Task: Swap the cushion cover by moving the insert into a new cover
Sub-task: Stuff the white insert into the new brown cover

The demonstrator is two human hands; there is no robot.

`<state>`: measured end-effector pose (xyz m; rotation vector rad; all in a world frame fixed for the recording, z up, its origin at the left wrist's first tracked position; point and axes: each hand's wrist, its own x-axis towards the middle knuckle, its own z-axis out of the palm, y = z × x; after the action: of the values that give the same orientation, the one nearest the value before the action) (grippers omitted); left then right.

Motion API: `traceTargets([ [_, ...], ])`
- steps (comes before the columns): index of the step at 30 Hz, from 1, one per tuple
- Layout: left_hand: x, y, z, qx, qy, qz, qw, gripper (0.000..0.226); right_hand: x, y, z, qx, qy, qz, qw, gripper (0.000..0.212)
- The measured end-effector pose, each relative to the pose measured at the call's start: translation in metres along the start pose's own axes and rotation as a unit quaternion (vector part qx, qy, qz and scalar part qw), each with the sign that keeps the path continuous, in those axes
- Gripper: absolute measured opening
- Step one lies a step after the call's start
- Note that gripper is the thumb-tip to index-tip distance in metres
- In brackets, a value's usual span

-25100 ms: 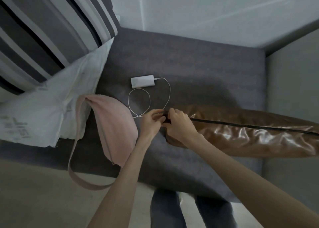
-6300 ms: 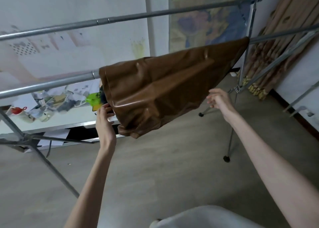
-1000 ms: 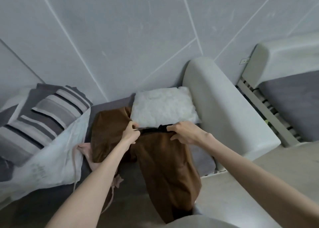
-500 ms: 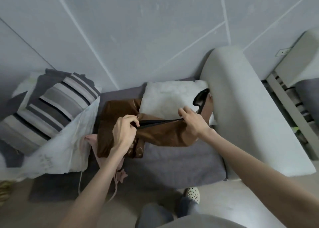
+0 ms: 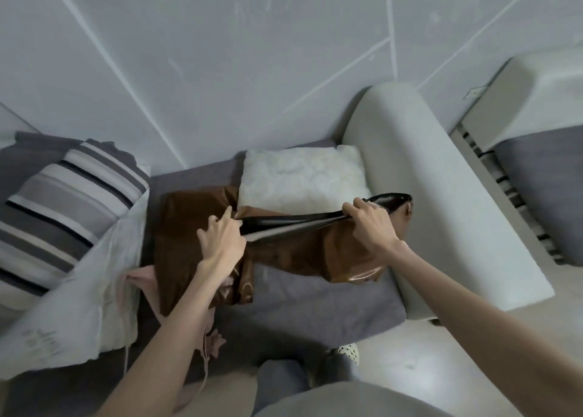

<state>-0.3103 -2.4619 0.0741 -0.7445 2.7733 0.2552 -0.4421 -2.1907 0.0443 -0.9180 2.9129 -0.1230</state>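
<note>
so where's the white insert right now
In the head view the white insert lies at the back of the grey sofa seat, against the right armrest, just behind the brown cover.

Insert (image 5: 303, 177) behind cover (image 5: 315, 252), beside armrest (image 5: 441, 180).

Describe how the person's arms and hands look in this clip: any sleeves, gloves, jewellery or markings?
Both forearms are bare up to the frame edge, so no sleeves show. The left hand and right hand wear no gloves, and no rings, watch, bracelet or markings are visible. The arms look slim. Nails are too small to judge.
</note>
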Motion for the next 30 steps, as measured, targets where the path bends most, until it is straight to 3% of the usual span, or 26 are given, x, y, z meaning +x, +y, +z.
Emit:
traceTargets([
  [3, 0.010, -0.013, 0.013, -0.077, -0.107, -0.035, 0.991, 0.049, -0.003, 0.000, 0.013, -0.017, -0.034, 0.031, 0.999, 0.032],
  [7, 0.014, -0.029, 0.024, -0.151, -0.105, -0.046, 0.982, 0.049, -0.026, 0.007, 0.029, -0.008, -0.100, 0.064, 0.993, 0.023],
  [11, 0.019, -0.034, 0.030, -0.148, -0.095, -0.061, 0.983, 0.045, -0.028, 0.011, 0.035, 0.068, -0.145, 0.147, 0.976, 0.040],
  [14, 0.034, -0.030, 0.039, -0.137, -0.158, -0.047, 0.977, 0.049, -0.013, 0.013, 0.046, 0.131, -0.223, 0.202, 0.945, 0.060],
  [18, 0.064, -0.025, 0.049, -0.093, -0.187, -0.018, 0.978, 0.050, 0.012, 0.025, 0.063, 0.157, -0.236, 0.184, 0.941, 0.058],
  [22, 0.105, -0.008, 0.067, -0.090, -0.246, -0.040, 0.964, 0.049, 0.035, 0.033, 0.102, 0.147, -0.360, 0.180, 0.904, 0.060],
  [27, 0.146, 0.002, 0.128, -0.115, -0.257, -0.096, 0.955, 0.050, 0.075, 0.043, 0.170, 0.103, -0.426, 0.169, 0.883, 0.057],
  [30, 0.169, -0.005, 0.164, -0.134, -0.221, -0.122, 0.958, 0.047, 0.117, 0.045, 0.200, 0.106, -0.484, 0.163, 0.853, 0.067],
])
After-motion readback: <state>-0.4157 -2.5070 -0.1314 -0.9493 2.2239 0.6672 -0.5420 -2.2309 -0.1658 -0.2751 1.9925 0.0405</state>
